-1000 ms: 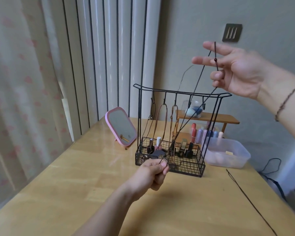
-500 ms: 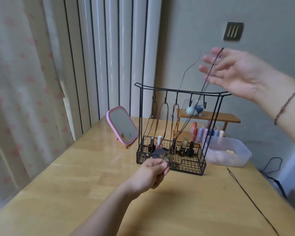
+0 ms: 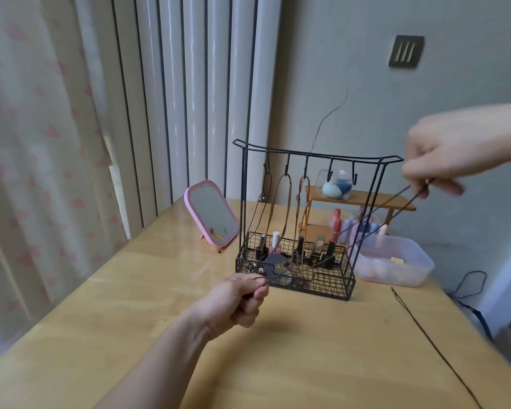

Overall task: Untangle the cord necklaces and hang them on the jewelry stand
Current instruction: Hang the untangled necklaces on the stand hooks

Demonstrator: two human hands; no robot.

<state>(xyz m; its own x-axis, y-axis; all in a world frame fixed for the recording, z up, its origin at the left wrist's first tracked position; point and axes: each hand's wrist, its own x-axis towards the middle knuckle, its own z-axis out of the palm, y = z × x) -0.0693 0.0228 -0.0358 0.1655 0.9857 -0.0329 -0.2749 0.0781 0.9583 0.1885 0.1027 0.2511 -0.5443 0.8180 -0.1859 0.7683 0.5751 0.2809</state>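
Note:
A black wire jewelry stand [image 3: 316, 156] with hooks and a basket base stands at the table's middle back. Three cord necklaces [image 3: 283, 208] hang from its left hooks. A dark cord necklace [image 3: 363, 231] stretches taut in front of the stand between my hands. My left hand [image 3: 236, 302] pinches its lower end just in front of the basket. My right hand [image 3: 446, 154] pinches the upper end, to the right of the stand's top bar. Another dark cord [image 3: 434, 346] lies loose on the table at the right.
A pink-framed mirror [image 3: 211, 216] leans left of the stand. A clear plastic tub [image 3: 396, 261] and a small wooden shelf [image 3: 363, 199] with cosmetics sit behind and right. The wooden table [image 3: 101, 305] ends near a curtain and radiator at left.
My right hand has dropped from above the stand to the level of its top bar and moved right, and its fingers have gone from spread to pinching the cord. The cord now runs flatter.

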